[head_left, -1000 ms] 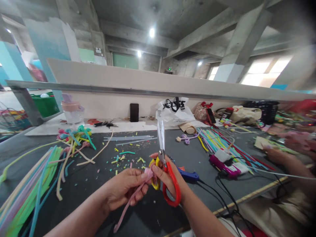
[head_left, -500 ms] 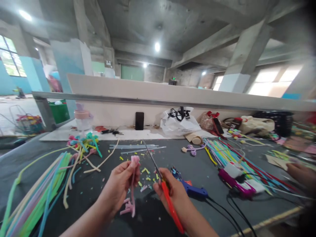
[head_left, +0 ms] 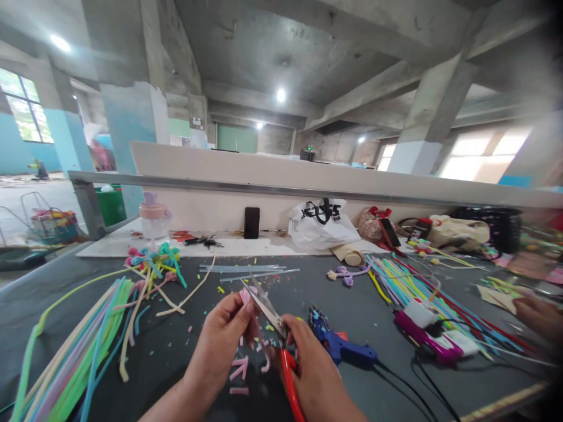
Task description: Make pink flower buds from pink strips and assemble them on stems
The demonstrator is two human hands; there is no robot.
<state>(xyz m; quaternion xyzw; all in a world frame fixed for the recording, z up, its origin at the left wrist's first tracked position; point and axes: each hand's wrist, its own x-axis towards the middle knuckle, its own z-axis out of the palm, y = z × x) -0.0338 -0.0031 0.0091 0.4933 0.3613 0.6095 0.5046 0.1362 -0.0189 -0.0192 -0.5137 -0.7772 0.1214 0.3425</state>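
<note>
My left hand (head_left: pixel 220 334) pinches a pink fuzzy stem piece (head_left: pixel 247 295) near the middle of the dark table. Red-handled scissors (head_left: pixel 288 375) are in my right hand (head_left: pixel 310 357), their blades parted and reaching to the pink piece at my left fingertips. From beneath my left fingers a pink strand hangs down, curled at its lower end. Short pink pieces (head_left: pixel 238 369) lie on the table below, and small yellow and pink scraps are scattered around my hands.
Bundles of coloured stems (head_left: pixel 83 346) lie left, more (head_left: pixel 400 281) right. A blue glue gun (head_left: pixel 347 346) and a purple one (head_left: pixel 426 337) rest right. Behind stand a phone (head_left: pixel 252 223), a white bag (head_left: pixel 323 225) and a cup (head_left: pixel 153 220). Another person's hand (head_left: pixel 536 313) is far right.
The scissors have opened and their blades have come to the pink piece. My hands are closer together. The pink strand has shifted right, and pink pieces now lie separately on the table.
</note>
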